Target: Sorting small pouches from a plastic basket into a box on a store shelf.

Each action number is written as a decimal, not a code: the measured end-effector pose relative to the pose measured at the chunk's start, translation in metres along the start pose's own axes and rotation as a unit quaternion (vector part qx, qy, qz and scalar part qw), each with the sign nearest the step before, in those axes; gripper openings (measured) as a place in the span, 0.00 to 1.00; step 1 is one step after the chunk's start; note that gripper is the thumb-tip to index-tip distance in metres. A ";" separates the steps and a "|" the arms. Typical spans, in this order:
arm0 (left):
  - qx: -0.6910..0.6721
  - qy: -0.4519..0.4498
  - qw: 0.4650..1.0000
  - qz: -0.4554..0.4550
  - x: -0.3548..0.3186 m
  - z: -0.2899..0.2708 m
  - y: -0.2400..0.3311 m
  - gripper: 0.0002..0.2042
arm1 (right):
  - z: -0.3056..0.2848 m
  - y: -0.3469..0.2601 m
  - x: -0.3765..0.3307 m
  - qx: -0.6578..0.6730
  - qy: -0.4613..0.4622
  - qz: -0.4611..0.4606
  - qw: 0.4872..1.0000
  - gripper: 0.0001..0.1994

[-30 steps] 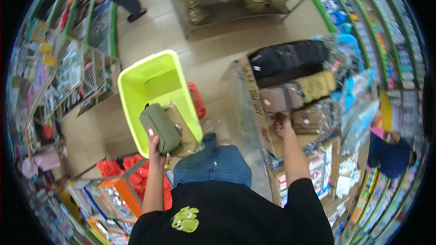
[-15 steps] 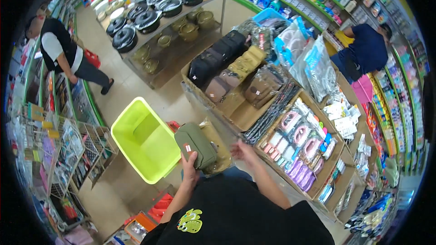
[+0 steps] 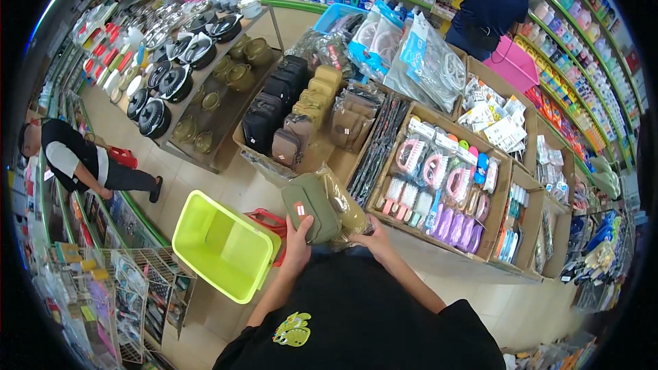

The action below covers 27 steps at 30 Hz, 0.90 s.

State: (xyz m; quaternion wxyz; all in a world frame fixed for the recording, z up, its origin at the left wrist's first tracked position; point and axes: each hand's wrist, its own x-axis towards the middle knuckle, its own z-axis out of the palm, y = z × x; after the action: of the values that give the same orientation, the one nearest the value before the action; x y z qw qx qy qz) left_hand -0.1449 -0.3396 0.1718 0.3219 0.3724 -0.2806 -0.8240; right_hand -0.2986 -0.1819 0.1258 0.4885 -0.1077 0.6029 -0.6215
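Note:
My left hand [image 3: 297, 241] grips an olive green pouch bag [image 3: 312, 205] by its lower edge, held up in front of my chest. My right hand [image 3: 371, 234] is closed on the clear plastic wrapper [image 3: 344, 204] hanging off the pouch's right side. A lime green shopping basket [image 3: 223, 245] stands on the floor just left of my left arm. Right behind the pouch is a cardboard display box of black, tan and brown bags [image 3: 296, 114].
Cardboard trays of brushes and combs [image 3: 439, 188] fill the table at right. A table of pots and pans [image 3: 184, 75] lies farther left. One person [image 3: 79, 162] bends down at the left shelves. Another in dark blue [image 3: 488, 1] holds a pink basket [image 3: 513, 65].
The view has swung right toward the display tables. The pouch has come up from above the basket to my chest, and my right hand has moved from the bag display onto its wrapper.

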 end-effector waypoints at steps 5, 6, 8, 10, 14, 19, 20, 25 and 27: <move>0.091 -0.001 0.994 -0.060 0.032 0.003 0.011 0.35 | -0.010 -0.035 0.023 -0.118 0.072 -0.062 0.988 0.30; 0.112 0.008 0.991 -0.078 0.040 -0.001 0.014 0.36 | -0.009 -0.055 0.025 -0.220 0.080 -0.088 0.968 0.30; 0.151 -0.018 0.987 -0.060 0.056 -0.006 0.017 0.38 | -0.010 -0.076 0.037 -0.347 0.096 -0.175 0.916 0.30; 0.186 -0.044 0.981 -0.043 0.069 -0.005 0.026 0.40 | -0.007 -0.101 0.050 -0.345 0.113 -0.146 0.920 0.30; 0.261 -0.093 0.961 0.008 0.082 0.003 0.063 0.42 | -0.008 -0.141 0.102 -0.383 0.133 -0.126 0.905 0.29; 0.298 -0.161 0.940 0.038 0.112 -0.012 0.092 0.44 | -0.002 -0.167 0.203 -0.452 0.035 -0.118 0.883 0.29; 0.301 -0.184 0.935 0.044 0.118 -0.014 0.097 0.45 | 0.005 -0.170 0.222 -0.481 0.028 -0.115 0.869 0.28; 0.289 -0.204 0.935 0.025 0.140 -0.036 0.100 0.47 | 0.018 -0.166 0.311 -0.541 -0.033 -0.062 0.838 0.26; 0.291 -0.188 0.938 0.004 0.146 -0.039 0.103 0.47 | 0.014 -0.156 0.335 -0.574 -0.043 -0.102 0.811 0.25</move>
State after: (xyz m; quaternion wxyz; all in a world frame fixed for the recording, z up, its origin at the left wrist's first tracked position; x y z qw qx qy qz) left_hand -0.1558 -0.5214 0.1591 0.1443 0.2873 -0.5651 -0.7598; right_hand -0.5301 -0.4697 0.1101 0.2971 -0.4558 0.8141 -0.2029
